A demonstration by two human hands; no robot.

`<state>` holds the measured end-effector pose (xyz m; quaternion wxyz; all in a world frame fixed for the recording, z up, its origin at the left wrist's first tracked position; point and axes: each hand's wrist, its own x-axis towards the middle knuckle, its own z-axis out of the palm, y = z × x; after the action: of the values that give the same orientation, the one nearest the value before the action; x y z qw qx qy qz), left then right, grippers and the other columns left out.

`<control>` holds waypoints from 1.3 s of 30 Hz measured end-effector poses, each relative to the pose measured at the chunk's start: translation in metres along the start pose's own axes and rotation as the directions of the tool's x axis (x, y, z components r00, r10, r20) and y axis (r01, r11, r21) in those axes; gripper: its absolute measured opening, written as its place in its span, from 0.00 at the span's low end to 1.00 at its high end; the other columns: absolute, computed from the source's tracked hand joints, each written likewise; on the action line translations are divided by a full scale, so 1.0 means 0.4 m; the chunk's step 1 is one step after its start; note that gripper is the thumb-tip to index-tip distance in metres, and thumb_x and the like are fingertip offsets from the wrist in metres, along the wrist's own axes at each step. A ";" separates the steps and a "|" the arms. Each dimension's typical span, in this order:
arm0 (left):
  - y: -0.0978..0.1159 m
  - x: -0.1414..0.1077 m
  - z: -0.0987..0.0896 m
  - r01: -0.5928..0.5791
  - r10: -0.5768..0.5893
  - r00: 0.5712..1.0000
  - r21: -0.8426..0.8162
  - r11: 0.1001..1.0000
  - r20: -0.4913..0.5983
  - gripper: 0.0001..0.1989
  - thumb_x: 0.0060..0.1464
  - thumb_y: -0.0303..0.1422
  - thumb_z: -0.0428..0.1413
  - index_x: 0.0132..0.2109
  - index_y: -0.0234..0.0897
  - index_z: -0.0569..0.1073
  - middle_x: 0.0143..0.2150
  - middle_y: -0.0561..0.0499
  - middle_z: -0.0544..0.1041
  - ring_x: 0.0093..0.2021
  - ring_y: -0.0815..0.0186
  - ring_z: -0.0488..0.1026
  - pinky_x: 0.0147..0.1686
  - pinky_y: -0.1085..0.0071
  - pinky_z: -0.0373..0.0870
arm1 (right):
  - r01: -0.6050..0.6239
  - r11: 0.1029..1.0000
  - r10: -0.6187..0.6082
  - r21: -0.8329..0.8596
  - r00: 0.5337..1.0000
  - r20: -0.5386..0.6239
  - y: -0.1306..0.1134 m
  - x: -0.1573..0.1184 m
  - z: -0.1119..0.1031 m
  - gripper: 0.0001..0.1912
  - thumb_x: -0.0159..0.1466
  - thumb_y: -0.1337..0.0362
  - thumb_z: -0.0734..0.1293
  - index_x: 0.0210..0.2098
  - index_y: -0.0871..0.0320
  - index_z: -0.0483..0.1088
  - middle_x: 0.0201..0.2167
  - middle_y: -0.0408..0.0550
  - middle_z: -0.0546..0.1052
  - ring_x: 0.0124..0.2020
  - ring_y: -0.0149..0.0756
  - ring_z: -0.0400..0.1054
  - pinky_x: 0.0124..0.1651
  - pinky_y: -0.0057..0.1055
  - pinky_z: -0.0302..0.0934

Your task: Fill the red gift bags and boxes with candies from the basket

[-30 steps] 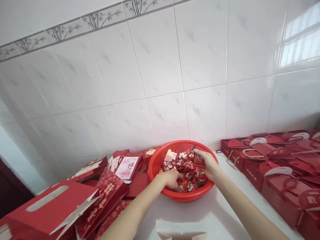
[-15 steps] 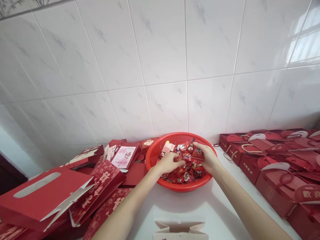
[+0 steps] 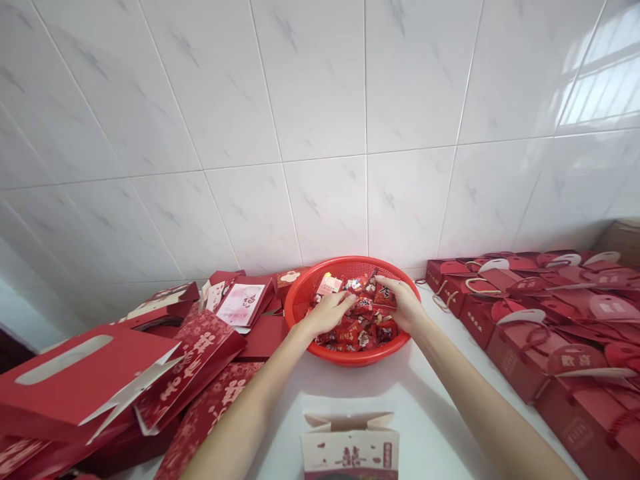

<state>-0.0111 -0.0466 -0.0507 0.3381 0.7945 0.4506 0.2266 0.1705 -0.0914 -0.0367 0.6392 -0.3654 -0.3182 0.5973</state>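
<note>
A round red plastic basket (image 3: 350, 360) stands against the tiled wall, filled with red-wrapped candies (image 3: 350, 331). My left hand (image 3: 327, 313) rests over the left part of the candies, its thumb and fingers apart, with nothing visible in it. At the basket's right side, my right hand (image 3: 405, 305) has its fingers around a dark red packet (image 3: 384, 297) with black lettering. Its fingertips lie on the packet's upper edge. Nearer to me, an opened paper box (image 3: 351, 450) with a cream front and red print stands on the white table.
Flat and folded red gift bags and boxes (image 3: 90, 380) are heaped on the left. Rows of closed red boxes (image 3: 520, 353) with cord handles fill the right side. White wall tiles (image 3: 325, 207) rise behind the basket.
The view has tilted down slightly, showing more of the paper box. My left hand has moved slightly up over the candies, and its fingers look straighter. My right hand remains at the dark red packet.
</note>
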 end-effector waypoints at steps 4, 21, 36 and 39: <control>0.034 -0.027 -0.027 -0.101 0.085 0.994 -0.317 0.943 -0.062 0.21 0.62 0.47 0.50 0.44 0.33 0.76 0.44 0.44 0.80 0.45 0.59 0.77 0.49 0.63 0.72 | 0.044 0.999 -0.042 -0.027 0.997 0.062 -0.024 -0.012 0.005 0.11 0.48 0.60 0.77 0.29 0.58 0.76 0.27 0.46 0.81 0.30 0.39 0.76 0.28 0.29 0.69; 0.235 -0.382 -0.115 -0.288 0.257 0.911 0.050 0.956 0.323 0.11 0.56 0.41 0.61 0.42 0.42 0.83 0.49 0.48 0.80 0.48 0.59 0.76 0.49 0.68 0.70 | 0.275 0.939 -0.147 -0.209 0.866 0.477 -0.207 -0.300 0.093 0.10 0.53 0.60 0.77 0.28 0.58 0.75 0.27 0.46 0.75 0.30 0.38 0.72 0.32 0.31 0.67; 0.171 -0.306 -0.082 -0.310 0.294 0.944 0.103 0.945 0.148 0.14 0.59 0.31 0.57 0.50 0.44 0.81 0.42 0.51 0.81 0.41 0.64 0.76 0.40 0.72 0.70 | 0.434 0.823 -0.158 -0.367 0.795 0.586 -0.191 -0.274 0.077 0.10 0.62 0.57 0.71 0.32 0.58 0.73 0.30 0.45 0.74 0.32 0.34 0.69 0.36 0.30 0.64; 0.159 -0.304 -0.082 -0.274 0.270 0.960 0.064 0.959 0.067 0.12 0.59 0.34 0.58 0.48 0.43 0.81 0.45 0.51 0.82 0.44 0.62 0.77 0.43 0.70 0.72 | 0.436 0.817 -0.139 -0.378 0.784 0.606 -0.182 -0.264 0.077 0.10 0.63 0.57 0.71 0.34 0.57 0.73 0.33 0.46 0.76 0.34 0.36 0.71 0.39 0.32 0.65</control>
<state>-0.0567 -0.1645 0.0116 0.2874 0.8670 0.3350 0.2314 0.1744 -0.1954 0.0445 0.4890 -0.2744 -0.6854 0.4646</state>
